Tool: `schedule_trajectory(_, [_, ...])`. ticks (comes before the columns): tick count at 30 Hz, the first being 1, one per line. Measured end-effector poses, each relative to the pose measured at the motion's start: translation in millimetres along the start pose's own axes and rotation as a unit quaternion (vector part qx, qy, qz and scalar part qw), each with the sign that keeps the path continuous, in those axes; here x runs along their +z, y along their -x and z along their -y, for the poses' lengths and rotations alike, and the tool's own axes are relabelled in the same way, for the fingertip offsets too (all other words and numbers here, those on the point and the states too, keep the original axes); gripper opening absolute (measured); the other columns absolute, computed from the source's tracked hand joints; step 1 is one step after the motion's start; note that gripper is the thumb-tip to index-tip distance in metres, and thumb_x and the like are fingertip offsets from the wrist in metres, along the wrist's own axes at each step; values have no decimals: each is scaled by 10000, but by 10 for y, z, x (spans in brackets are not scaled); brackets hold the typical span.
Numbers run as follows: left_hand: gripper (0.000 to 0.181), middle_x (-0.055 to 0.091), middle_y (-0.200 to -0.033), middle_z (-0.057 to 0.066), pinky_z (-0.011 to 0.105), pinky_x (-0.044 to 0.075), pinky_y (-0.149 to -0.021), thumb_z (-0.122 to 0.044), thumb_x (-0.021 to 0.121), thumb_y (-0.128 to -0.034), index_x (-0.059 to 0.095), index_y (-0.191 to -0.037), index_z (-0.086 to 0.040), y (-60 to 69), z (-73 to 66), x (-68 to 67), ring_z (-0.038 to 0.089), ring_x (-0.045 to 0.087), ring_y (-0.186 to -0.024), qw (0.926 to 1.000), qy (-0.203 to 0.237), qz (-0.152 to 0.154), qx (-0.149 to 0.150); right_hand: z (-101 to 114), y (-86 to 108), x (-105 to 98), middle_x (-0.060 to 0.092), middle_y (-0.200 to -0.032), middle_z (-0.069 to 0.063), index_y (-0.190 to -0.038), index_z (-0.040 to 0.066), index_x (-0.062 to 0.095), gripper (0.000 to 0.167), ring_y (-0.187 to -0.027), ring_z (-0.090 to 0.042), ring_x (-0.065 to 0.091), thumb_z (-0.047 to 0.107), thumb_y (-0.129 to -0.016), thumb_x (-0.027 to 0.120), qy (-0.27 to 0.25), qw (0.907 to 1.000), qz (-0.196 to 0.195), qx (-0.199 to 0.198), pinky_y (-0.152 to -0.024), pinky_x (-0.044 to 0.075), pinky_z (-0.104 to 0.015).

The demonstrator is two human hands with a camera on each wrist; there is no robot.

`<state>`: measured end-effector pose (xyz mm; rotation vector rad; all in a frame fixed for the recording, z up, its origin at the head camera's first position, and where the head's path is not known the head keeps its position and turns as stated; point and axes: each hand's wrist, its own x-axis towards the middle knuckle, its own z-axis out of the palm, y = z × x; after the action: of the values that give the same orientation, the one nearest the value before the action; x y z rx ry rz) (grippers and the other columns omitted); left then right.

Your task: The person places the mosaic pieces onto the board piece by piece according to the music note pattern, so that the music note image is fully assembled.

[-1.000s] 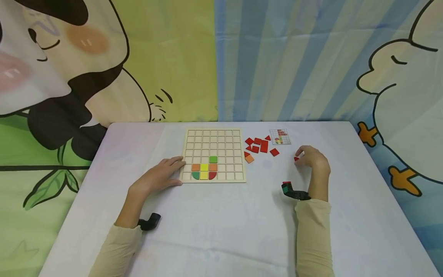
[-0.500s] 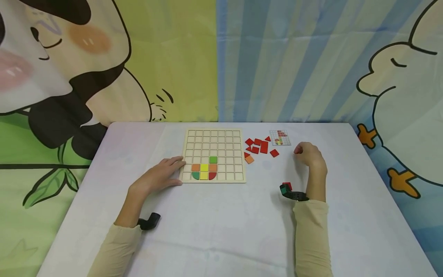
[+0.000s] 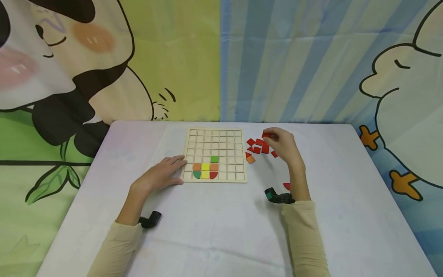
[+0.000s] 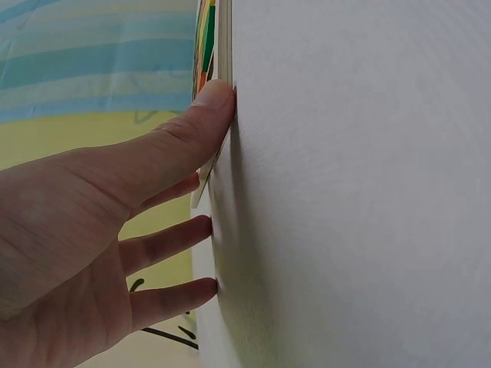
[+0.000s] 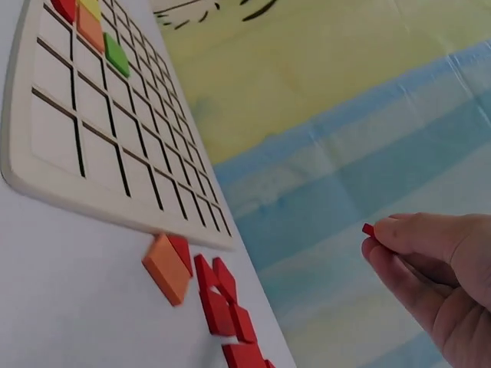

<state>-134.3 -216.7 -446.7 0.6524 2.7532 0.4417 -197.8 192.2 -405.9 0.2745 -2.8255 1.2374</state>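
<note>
My left hand (image 3: 157, 175) rests at the left edge of a wooden grid board (image 3: 222, 146), fingers extended; in the left wrist view its thumb (image 4: 188, 134) touches the board's side. Towards the board's near edge sit a green square (image 3: 214, 159), orange squares (image 3: 197, 167), yellow squares (image 3: 205, 167), a green rounded piece (image 3: 197, 175) and a red rounded piece (image 3: 213, 175). My right hand (image 3: 283, 146) is raised above the loose pieces right of the board, pinching a small red tile (image 5: 368, 229) between thumb and finger. Its full shape is hidden by the fingertips.
Several loose red tiles (image 3: 265, 147) and an orange square (image 3: 250, 159) lie beside the board's right edge. A red piece (image 3: 287, 186) lies alone, partly covered by the right forearm. A printed curtain (image 3: 173, 57) hangs behind the table (image 3: 207, 223).
My right hand has moved left with the small red tile, from the table's right side to over the loose pieces. It now covers the small pattern card. The left hand stays put.
</note>
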Motion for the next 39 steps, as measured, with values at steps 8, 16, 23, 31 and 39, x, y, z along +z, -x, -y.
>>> schedule_trajectory(8, [736,325,-1578,93,528,414,-1078,-360,718,-858,406,-1479,-117,5,-12,-15,339,351,-1416,10000,3,38,-34,218,-51,288,648,-1135,-177,-1263,24,598,329,-1024,-315,640,82,-939,611,-327,9982,336,-386,-924,543,-446])
schedule_trajectory(16, [735,325,-1578,94,529,414,-1078,-359,719,-859,406,-1479,-120,-2,-7,-9,342,352,-1415,10000,-13,37,-52,270,-71,486,651,-1148,-167,-1282,20,593,351,-1038,-299,642,94,-939,621,-435,9959,634,-480,-918,551,-419])
schedule_trajectory(23, [740,324,-1578,94,530,412,-1081,-352,729,-851,407,-1478,-123,-5,-21,-13,344,355,-1412,10000,-9,37,-80,413,-60,744,689,-1154,-146,-1255,24,629,353,-1025,-272,675,115,-916,665,-433,9923,995,-598,-897,568,-380])
schedule_trajectory(31, [739,320,-1580,92,540,406,-1083,-343,729,-853,406,-1478,-119,-4,-17,-26,343,346,-1417,10000,5,27,-89,611,-80,1151,717,-1089,-116,-1202,10,666,327,-951,-215,680,132,-899,689,16,9835,1497,-1017,-851,573,-302])
schedule_trajectory(39, [734,318,-1580,98,536,411,-1078,-354,717,-861,402,-1481,-118,-3,-2,-30,344,348,-1414,10000,48,74,-43,782,-114,1445,716,-1079,-112,-1192,16,677,303,-915,-191,633,164,-929,654,616,9702,2033,-1166,-825,544,-296])
